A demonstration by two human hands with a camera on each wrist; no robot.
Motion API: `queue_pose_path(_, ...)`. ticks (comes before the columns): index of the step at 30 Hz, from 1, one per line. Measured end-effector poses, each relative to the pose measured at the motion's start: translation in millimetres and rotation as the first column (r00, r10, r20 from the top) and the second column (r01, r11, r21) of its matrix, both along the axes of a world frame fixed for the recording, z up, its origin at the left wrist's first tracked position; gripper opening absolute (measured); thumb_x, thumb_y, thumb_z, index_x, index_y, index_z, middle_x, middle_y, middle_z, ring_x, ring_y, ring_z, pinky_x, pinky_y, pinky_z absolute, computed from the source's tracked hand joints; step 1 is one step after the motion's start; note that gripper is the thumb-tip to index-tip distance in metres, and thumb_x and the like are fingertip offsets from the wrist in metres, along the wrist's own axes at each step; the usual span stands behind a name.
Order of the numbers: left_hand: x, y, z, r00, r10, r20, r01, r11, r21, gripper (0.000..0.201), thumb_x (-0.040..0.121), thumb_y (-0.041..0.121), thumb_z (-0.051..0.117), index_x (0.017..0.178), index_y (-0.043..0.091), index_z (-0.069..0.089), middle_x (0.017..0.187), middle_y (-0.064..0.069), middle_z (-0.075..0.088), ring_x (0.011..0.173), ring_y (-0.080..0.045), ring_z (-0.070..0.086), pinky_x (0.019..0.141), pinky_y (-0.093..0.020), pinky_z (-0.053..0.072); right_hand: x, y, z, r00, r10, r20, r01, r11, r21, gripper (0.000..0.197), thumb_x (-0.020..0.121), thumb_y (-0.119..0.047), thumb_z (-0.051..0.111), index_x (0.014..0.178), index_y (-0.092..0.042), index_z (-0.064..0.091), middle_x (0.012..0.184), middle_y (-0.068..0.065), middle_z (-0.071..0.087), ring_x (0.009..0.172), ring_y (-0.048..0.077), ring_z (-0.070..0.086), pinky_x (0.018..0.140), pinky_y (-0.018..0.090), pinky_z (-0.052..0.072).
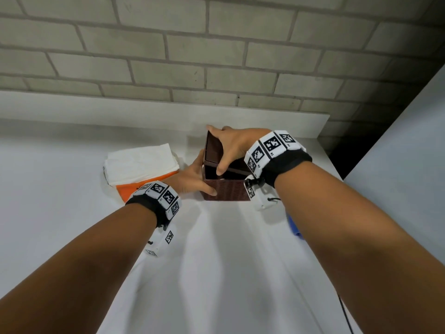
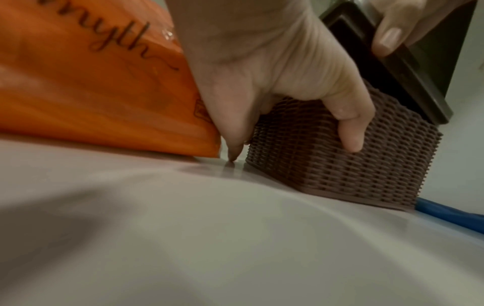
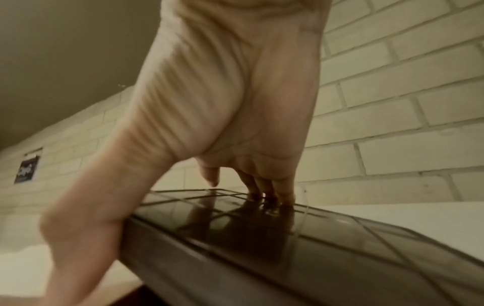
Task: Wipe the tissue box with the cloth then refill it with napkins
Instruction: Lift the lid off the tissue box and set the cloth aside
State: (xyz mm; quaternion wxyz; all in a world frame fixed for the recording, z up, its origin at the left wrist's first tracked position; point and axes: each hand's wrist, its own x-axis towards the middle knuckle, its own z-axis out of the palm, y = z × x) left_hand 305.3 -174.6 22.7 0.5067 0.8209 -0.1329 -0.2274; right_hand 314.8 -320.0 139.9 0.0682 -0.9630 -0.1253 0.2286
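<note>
A brown woven tissue box [image 1: 228, 192] stands on the white table [image 1: 216, 261]. Its dark lid [image 1: 212, 148] is tilted up, almost on edge, above the box's open top. My right hand [image 1: 226, 148] grips the lid, thumb on the near side and fingers [image 3: 272, 194] over its outer face [image 3: 261, 227]. My left hand [image 1: 197, 177] holds the box's left side, with the thumb [image 2: 350, 134] curled onto the woven front [image 2: 340, 165]. A stack of white napkins [image 1: 142, 162] lies left of the box. A blue cloth [image 1: 294, 225] lies to the right, mostly hidden by my right arm.
The napkins rest on an orange packet [image 1: 144, 188] with script lettering [image 2: 91, 82], right against my left hand. A brick wall [image 1: 216, 56] and a low white ledge [image 1: 144, 109] close off the back. A white panel [image 1: 409, 153] stands at the right. A dark cable [image 1: 345, 314] lies at the near right.
</note>
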Motion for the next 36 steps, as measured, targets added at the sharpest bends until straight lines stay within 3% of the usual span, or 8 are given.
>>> queue_pose_path(4,3.5,0.8,-0.5,1.0,-0.024,0.017,0.023,0.999,0.043,0.118,0.07,-0.007,0.075,0.152,0.022,-0.005,0.133,0.003,0.042,0.122,-0.013,0.043,0.082,-0.012,0.044,-8.2,-7.0,-1.0,0.998,-0.033,0.047,0.027,0.993,0.113,0.131,0.065,-0.032,0.084,0.144,-0.049,-0.019,0.145,0.02,0.024,0.13,0.039,0.038,0.104,0.049,0.043)
queue_pose_path(10,3.9,1.0,-0.9,0.999,-0.035,0.02,0.034,0.999,0.036,0.123,0.07,-0.006,0.076,0.15,0.028,-0.011,0.14,-0.004,0.042,0.128,-0.019,0.044,0.094,-0.028,0.041,-28.3,-23.9,30.8,0.97,-0.14,0.2,0.032,0.885,0.464,0.103,0.068,-0.032,0.081,0.144,-0.048,0.013,0.145,0.018,0.02,0.128,0.041,0.04,0.1,0.031,0.04)
queue_pose_path(15,0.8,3.4,-2.5,0.999,-0.028,0.027,0.027,0.999,0.042,0.131,0.067,-0.004,0.08,0.15,0.026,-0.016,0.148,0.002,0.033,0.135,-0.015,0.035,0.101,-0.027,0.037,-67.2,-48.2,34.8,0.905,-0.368,0.213,0.043,0.578,0.815,0.079,0.069,-0.032,0.082,0.128,-0.036,0.03,0.132,0.005,0.039,0.122,0.021,0.047,0.099,0.027,0.041)
queue_pose_path(19,-4.4,12.8,-1.5,0.996,-0.049,0.081,0.035,0.986,0.166,0.142,0.059,0.011,0.088,0.149,0.016,-0.022,0.159,-0.007,0.015,0.146,-0.023,0.019,0.117,-0.034,0.023,-103.9,-65.8,19.2,0.89,-0.455,0.004,0.116,0.237,0.965,0.069,0.061,-0.03,0.086,0.105,-0.045,0.035,0.116,-0.007,0.044,0.123,0.026,0.051,0.099,0.045,0.05)
queue_pose_path(24,-8.2,23.2,-1.2,0.997,-0.011,0.073,-0.003,0.981,0.194,0.128,0.072,0.013,0.08,0.147,0.011,-0.024,0.16,-0.014,0.001,0.148,-0.025,0.01,0.119,-0.042,0.023,-145.3,-73.4,-11.2,0.883,-0.463,-0.075,0.156,0.14,0.978,0.072,0.06,-0.018,0.085,0.107,-0.04,0.036,0.107,-0.006,0.055,0.103,0.015,0.06,0.101,0.041,0.048)
queue_pose_path(26,-11.9,25.8,-2.4,0.998,0.011,0.067,-0.021,0.988,0.155,0.118,0.079,0.013,0.075,0.148,0.01,-0.021,0.16,-0.015,0.002,0.148,-0.025,0.009,0.119,-0.04,0.022,-158.5,-71.7,-22.7,0.88,-0.456,-0.131,0.206,0.12,0.971,0.079,0.05,-0.024,0.089,0.107,-0.04,0.037,0.107,-0.005,0.057,0.098,0.012,0.062,0.098,0.036,0.051)
queue_pose_path(32,-30.8,30.9,1.9,0.987,0.1,0.126,-0.119,0.981,0.152,0.092,0.089,0.006,0.061,0.151,0.007,-0.007,0.16,-0.014,0.012,0.147,-0.027,0.017,0.118,-0.038,0.023,-182.7,-58.2,-61.4,0.823,-0.479,-0.304,0.388,0.084,0.918,0.072,0.076,0.011,0.07,0.128,-0.021,0.031,0.112,0.007,0.059,0.107,0.02,0.06,0.106,0.041,0.045)
queue_pose_path(36,-60.7,48.7,21.3,0.949,0.178,0.262,-0.241,0.943,0.232,0.049,0.09,0.007,0.056,0.138,0.004,0.044,0.14,-0.012,0.051,0.129,-0.028,0.047,0.104,-0.032,0.039,-187.0,-57.1,-84.7,0.755,-0.515,-0.406,0.49,0.032,0.871,0.078,0.074,0.013,0.071,0.134,-0.016,0.029,0.125,0.017,0.057,0.118,0.029,0.058,0.107,0.044,0.044)
